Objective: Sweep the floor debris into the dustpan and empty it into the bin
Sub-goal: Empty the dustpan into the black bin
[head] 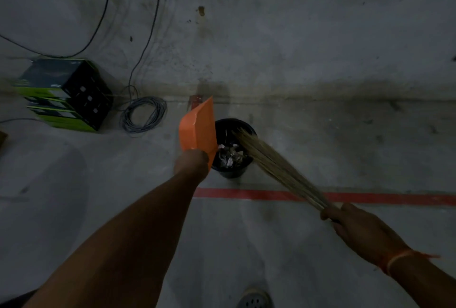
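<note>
The left hand is holding up an orange dustpan. Its grip is curled round the dustpan's handle, and the handle is hiding behind the hand. The dustpan is tipping on its side, with its lower edge hanging just over the left rim of the black bin. The bin is standing on the grey floor, near the middle of the view. Crumpled paper and other scraps are lying inside it.

The right hand is gripping a straw broom low down, with the fingers wrapped tight round the bundle. The broom is slanting up and to the left, and its blurry tips are reaching over the top of the bin. An orange thread band is sitting on the right wrist.

A red line is running across the floor, just in front of the bin. To the left, a stack of green and black boxes is sitting on the floor, and a coil of grey cable is lying just beside it. Thin black wires are trailing over the floor behind them. A shoe is showing at the bottom edge.
</note>
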Motion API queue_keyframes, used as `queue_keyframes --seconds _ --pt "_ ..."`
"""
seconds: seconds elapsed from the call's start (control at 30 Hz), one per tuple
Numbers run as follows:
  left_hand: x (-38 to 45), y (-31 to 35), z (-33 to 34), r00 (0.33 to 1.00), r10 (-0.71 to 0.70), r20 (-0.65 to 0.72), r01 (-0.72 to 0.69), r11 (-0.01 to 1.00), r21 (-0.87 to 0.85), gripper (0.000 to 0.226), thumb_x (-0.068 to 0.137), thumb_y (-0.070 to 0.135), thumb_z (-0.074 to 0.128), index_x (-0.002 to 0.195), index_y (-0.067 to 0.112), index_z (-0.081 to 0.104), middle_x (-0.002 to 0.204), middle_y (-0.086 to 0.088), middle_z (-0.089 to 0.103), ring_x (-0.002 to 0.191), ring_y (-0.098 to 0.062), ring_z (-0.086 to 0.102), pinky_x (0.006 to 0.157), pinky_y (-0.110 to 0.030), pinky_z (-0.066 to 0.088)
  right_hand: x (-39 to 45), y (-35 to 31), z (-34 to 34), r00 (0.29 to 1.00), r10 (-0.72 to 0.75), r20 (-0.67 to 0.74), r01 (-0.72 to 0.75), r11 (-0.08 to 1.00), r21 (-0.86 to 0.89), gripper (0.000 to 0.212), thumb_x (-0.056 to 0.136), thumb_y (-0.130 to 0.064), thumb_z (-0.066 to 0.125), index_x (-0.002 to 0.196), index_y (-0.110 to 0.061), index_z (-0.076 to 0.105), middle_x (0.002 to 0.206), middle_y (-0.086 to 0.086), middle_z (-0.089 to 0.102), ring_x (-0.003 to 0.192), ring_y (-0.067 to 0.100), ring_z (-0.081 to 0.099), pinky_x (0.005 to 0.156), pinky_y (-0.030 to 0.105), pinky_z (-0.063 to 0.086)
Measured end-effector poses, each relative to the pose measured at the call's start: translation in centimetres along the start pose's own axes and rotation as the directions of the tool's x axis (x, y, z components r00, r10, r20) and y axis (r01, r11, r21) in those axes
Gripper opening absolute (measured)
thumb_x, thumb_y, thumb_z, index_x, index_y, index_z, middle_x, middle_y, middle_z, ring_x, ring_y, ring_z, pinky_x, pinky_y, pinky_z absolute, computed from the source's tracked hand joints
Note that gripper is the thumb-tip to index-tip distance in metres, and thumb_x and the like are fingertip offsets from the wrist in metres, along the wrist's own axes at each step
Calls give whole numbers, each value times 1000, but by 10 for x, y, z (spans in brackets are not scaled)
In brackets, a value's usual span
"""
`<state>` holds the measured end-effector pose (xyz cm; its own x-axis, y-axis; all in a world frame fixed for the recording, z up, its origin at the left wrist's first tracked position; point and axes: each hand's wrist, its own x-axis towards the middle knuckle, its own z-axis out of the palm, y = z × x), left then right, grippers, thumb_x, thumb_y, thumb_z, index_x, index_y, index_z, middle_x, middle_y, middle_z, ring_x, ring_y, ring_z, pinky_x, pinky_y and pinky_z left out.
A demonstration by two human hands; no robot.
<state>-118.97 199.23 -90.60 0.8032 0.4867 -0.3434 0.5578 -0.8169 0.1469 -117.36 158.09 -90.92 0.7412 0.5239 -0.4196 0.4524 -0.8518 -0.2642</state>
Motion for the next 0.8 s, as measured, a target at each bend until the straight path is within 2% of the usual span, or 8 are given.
queue_keyframes --seconds 0.13,0.27,0.37,0.47,0.57,0.67,0.73,0.8 --pt "6 2 -5 999 40 23 -41 998 49 33 94 9 53 120 16 73 125 -12 68 115 -33 64 96 -40 55 3 1 2 1000 8 -3 -8 1000 19 23 99 -34 44 118 -45 51 90 -11 44 78 7 50 69 21 35" --pt "12 0 -7 1000 27 -4 -28 998 -54 27 92 20 58 114 23 74 128 -6 68 113 -28 65 95 -35 55 1 -2 4 1000 12 -13 -11 998 66 24 98 -33 45 118 -46 51 91 -9 48 79 7 52 70 22 39" --pt "2 -9 -3 999 34 19 -31 990 -139 42 93 5 53 125 25 71 138 -6 62 121 -28 61 94 -28 48 -1 -8 -2 1000 15 -1 -15 993 116 22 99 -34 43 114 -48 50 93 -8 52 80 8 53 73 25 43" --pt "-13 -20 5 997 16 73 8 950 -314 44 89 4 57 117 34 73 120 -6 72 95 -23 74 83 -26 56 -11 -11 -5 1000 28 -14 -24 979 203 22 98 -32 47 110 -50 51 98 -5 59 84 9 57 79 30 48" --pt "-47 -22 16 995 25 95 31 838 -545 36 92 5 62 109 34 74 101 -6 74 65 -19 71 53 -18 50 -34 -5 2 997 32 -74 -9 956 292 25 96 -29 52 109 -50 55 103 -3 63 89 12 60 81 36 51" --pt "-94 -14 30 991 102 88 -14 725 -689 35 94 -1 62 111 28 73 94 -9 70 62 -19 62 43 -14 40 -75 4 18 991 68 -114 -21 928 373 31 96 -26 54 109 -54 54 106 -2 64 95 14 61 84 38 52" --pt "-128 -9 43 982 155 110 -29 695 -718 35 96 -1 60 114 27 72 93 -8 69 60 -15 60 41 -16 37 -111 10 33 984 94 -152 -18 899 438 29 96 -22 55 112 -45 60 110 -3 65 98 11 62 88 36 52" --pt "-165 -4 59 971 187 151 -18 682 -731 36 98 0 59 118 26 70 96 -7 68 56 -9 59 39 -17 35 -157 15 48 976 136 -171 -28 853 521 24 96 -19 56 112 -36 64 105 -17 66 91 -5 61 82 19 50"
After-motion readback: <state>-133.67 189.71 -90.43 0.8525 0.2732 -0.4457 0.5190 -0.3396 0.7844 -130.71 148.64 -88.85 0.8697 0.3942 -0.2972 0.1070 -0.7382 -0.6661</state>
